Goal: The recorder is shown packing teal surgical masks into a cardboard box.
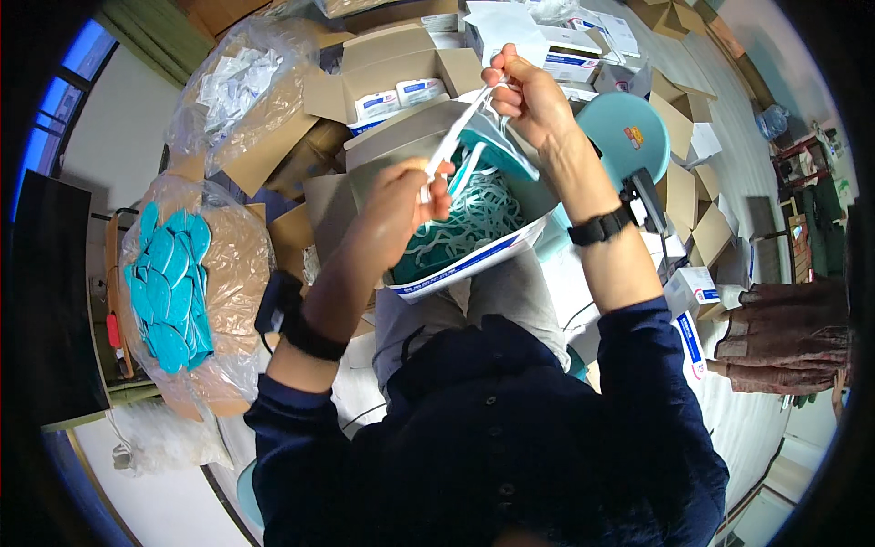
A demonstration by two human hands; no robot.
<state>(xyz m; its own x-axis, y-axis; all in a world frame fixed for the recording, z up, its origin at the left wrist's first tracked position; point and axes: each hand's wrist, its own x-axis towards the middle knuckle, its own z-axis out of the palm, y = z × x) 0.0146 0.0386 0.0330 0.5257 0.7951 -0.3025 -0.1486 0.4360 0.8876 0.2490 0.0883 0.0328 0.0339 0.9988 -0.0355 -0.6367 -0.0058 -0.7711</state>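
Note:
My left hand (410, 201) is closed round a white strap (453, 137), which runs taut and slanting up to my right hand (531, 96). The fingers of my right hand pinch the strap's other end, along with more white band. A teal piece with white edging (501, 153) hangs from the straps just below my right hand. Under both hands, an open cardboard box (474, 266) with a white and blue front rests by my lap. Inside it lies a tangle of white straps and teal pieces (474, 214).
At left, a plastic-lined carton (239, 301) holds a pile of teal oval pads (169, 283). Behind it stands a clear bag of white packets (239, 87). An open box of white packets (387, 55) is ahead. A light teal stool (629, 137) and several cartons crowd the right.

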